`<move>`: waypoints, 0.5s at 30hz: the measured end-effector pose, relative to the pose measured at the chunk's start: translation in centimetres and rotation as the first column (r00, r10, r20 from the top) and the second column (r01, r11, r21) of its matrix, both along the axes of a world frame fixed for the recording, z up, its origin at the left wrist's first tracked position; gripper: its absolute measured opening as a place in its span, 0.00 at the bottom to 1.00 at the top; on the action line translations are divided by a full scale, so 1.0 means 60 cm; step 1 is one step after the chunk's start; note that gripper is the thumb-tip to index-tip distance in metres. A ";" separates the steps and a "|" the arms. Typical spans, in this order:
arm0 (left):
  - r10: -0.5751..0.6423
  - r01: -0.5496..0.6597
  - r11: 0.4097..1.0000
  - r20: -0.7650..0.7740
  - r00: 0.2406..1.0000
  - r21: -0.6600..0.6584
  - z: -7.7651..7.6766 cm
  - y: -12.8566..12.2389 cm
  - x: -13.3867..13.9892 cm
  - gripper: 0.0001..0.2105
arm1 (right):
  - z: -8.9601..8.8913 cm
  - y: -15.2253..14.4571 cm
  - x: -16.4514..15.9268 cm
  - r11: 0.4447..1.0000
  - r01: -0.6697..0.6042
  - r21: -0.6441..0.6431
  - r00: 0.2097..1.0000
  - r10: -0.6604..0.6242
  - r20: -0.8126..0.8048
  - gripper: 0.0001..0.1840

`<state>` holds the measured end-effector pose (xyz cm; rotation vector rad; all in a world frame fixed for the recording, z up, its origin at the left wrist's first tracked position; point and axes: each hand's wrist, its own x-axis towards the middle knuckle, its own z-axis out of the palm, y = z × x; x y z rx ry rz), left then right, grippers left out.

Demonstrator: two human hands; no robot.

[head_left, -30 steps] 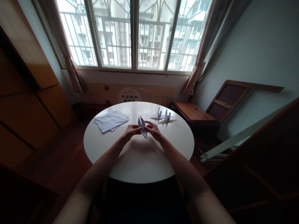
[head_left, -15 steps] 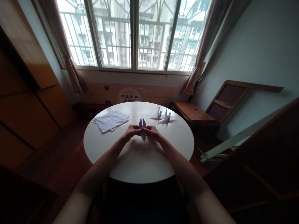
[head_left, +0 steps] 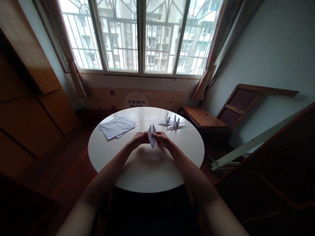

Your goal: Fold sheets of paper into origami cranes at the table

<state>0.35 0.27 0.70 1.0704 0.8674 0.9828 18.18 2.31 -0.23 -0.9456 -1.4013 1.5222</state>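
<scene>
A folded paper (head_left: 152, 139), pale and diamond-shaped with two upright points split at the top, is held above the middle of the white round table. My right hand (head_left: 161, 138) pinches it from the right, thumb on its front face. From the left, my left hand (head_left: 141, 138) has its fingers closed at the paper's edge, some of them hidden behind it. Two finished paper cranes, a left one (head_left: 167, 120) and a right one (head_left: 176, 122), stand on the table beyond my right hand.
The white round table (head_left: 150, 178) carries a stack of creased paper sheets (head_left: 116, 127) at its left. A low wooden bench (head_left: 203, 117) stands past the table on the right. A long printed box (head_left: 98, 95) lies under the window.
The folded paper has turned slightly and shifted a little to the right. My left thumb has come off its front face; my right thumb stays there.
</scene>
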 end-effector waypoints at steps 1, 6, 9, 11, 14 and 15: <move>-0.010 0.010 1.000 -0.018 1.000 0.001 0.000 -0.001 0.000 0.24 | -0.001 0.000 0.000 1.000 -0.007 -0.004 1.000 0.007 -0.005 0.23; -0.022 0.026 0.998 -0.068 0.997 0.058 0.006 -0.012 -0.004 0.22 | 0.002 -0.005 0.000 0.999 -0.038 -0.002 0.999 0.038 -0.004 0.24; 0.013 -0.006 0.997 -0.080 0.997 0.081 0.008 -0.014 -0.005 0.22 | 0.004 -0.010 -0.003 0.999 -0.029 0.017 0.999 0.028 0.016 0.25; 0.019 -0.010 0.995 -0.085 0.996 0.104 0.007 -0.012 -0.006 0.22 | 0.004 -0.011 -0.004 0.999 -0.029 0.031 0.999 0.029 0.021 0.25; 0.014 -0.004 0.992 -0.076 0.997 0.126 0.003 -0.007 -0.007 0.22 | 0.005 -0.012 -0.005 0.998 -0.048 0.039 0.999 0.047 0.012 0.25; 0.016 -0.007 0.992 -0.068 0.998 0.130 0.002 -0.005 -0.007 0.22 | 0.005 -0.012 -0.004 0.998 -0.050 0.042 0.999 0.050 0.018 0.25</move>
